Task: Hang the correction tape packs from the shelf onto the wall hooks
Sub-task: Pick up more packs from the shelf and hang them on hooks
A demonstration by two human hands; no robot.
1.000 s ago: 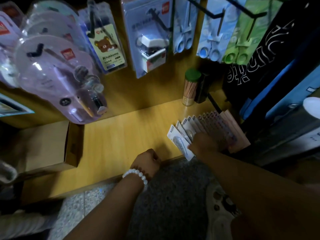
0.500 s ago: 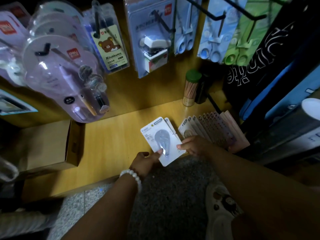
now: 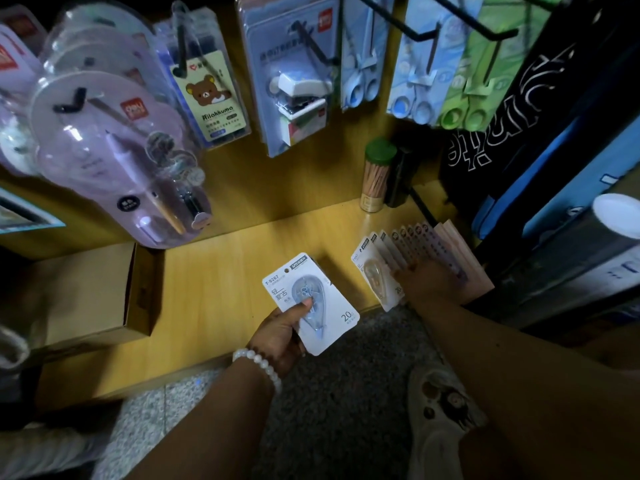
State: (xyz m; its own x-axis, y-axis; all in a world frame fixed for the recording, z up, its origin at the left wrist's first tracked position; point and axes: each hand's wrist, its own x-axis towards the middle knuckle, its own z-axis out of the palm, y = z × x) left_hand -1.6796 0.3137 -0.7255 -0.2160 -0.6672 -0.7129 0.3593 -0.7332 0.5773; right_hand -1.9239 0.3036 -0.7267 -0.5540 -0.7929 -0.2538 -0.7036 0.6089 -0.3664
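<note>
We are holding one correction tape pack (image 3: 310, 303) in our left hand (image 3: 280, 336), thumb pinching its blister, just above the shelf (image 3: 221, 271) edge; half a second ago it was only being passed across, now it is fully ours; our right hand (image 3: 424, 285) is back on the fanned stack of packs (image 3: 398, 265) on the shelf, fingers curling onto the front one; we are judging a second pick, since the wall hooks (image 3: 415, 32) above are waiting.
</note>
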